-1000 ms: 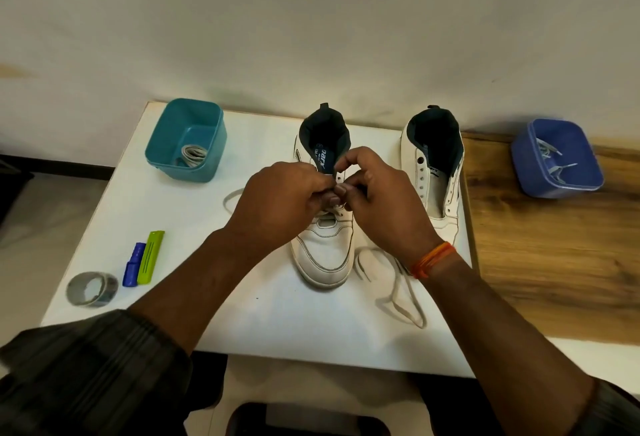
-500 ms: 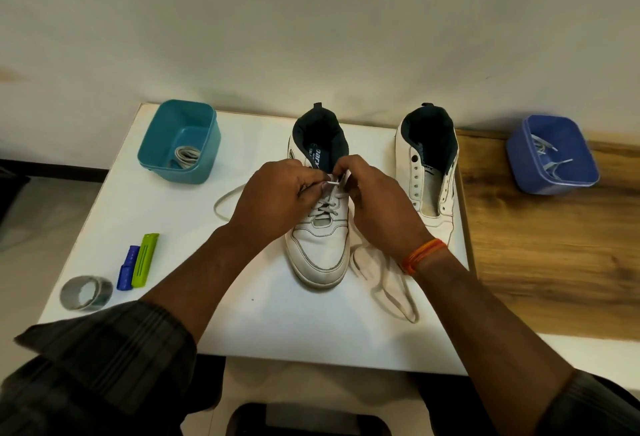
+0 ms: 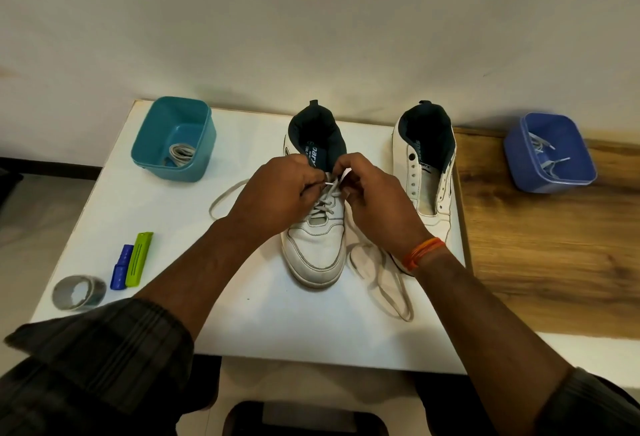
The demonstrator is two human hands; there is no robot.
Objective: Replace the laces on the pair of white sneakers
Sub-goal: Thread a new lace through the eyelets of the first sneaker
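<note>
Left sneaker (image 3: 317, 227): at the table's centre, toe toward us; we see lace (image 3: 325, 201) crossing its lower eyelets, the upper ones unfinished.
Left hand (image 3: 277, 198): fingers curled, pinching the lace at the shoe's 10 o'clock side.
Right hand (image 3: 375, 200): fingers curled, pinching the other strand at 2 o'clock.
Loose ends: one trails toward 9 o'clock, one loops toward 5 o'clock.
Right sneaker (image 3: 427, 172): at 3 o'clock, eyelets bare.
Teal tub (image 3: 173, 139): at 10 o'clock, holding a coiled lace.
Blue tub (image 3: 549, 153): far at 3 o'clock, holding loose laces.
Progress: we judge under halfway.
</note>
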